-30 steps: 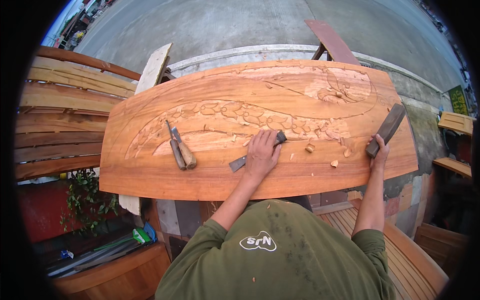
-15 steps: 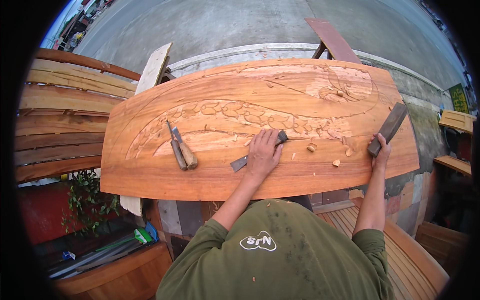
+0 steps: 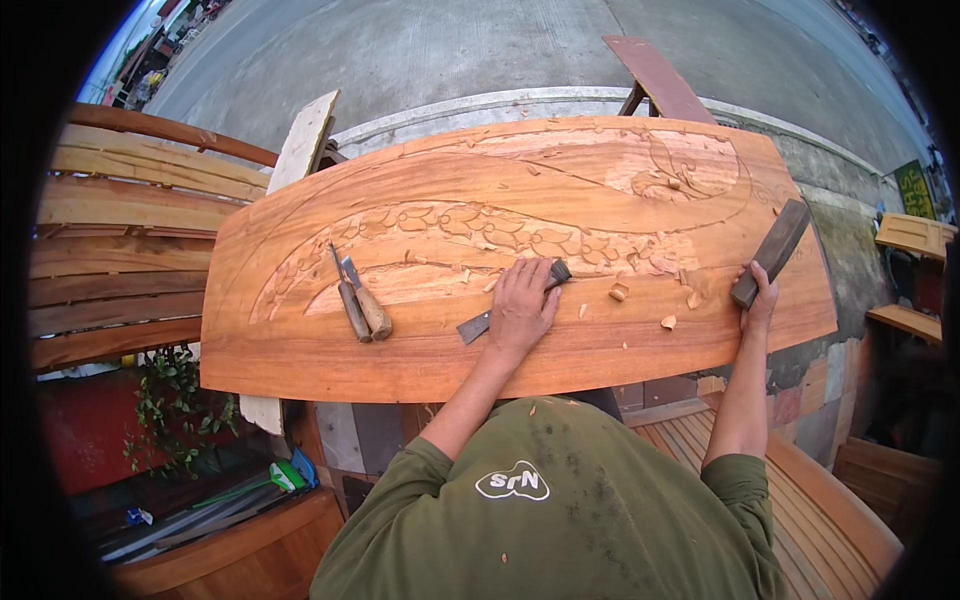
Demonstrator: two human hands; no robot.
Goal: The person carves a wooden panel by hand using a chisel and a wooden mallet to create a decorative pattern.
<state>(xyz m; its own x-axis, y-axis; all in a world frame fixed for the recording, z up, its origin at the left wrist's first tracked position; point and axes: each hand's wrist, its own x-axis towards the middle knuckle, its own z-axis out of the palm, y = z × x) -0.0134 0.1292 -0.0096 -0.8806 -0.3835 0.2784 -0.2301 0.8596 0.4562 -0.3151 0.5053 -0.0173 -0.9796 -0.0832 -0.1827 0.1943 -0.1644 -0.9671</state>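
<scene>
A large carved wooden panel (image 3: 480, 366) lies in front of me, with leaf and flower relief cut into its surface. My left hand (image 3: 520, 305) rests on the panel, closed over a flat-bladed chisel (image 3: 474, 328). The blade sticks out at the lower left of the hand and the dark handle end at the upper right; the middle is covered. At the panel's right side, my right hand (image 3: 761, 295) grips a dark rectangular wooden block (image 3: 774, 250) by its near end. Two wooden-handled chisels, one narrow (image 3: 354, 311) and one wider (image 3: 373, 314), lie side by side left of my left hand.
Curled wood chips (image 3: 619, 291) are scattered over the panel. Supports show beyond its far edge: a pale board (image 3: 303, 140) at left and a reddish plank (image 3: 665, 85) at right. Stacked planks (image 3: 140, 210) stand at left. A slatted wooden bench (image 3: 800, 500) is at the lower right.
</scene>
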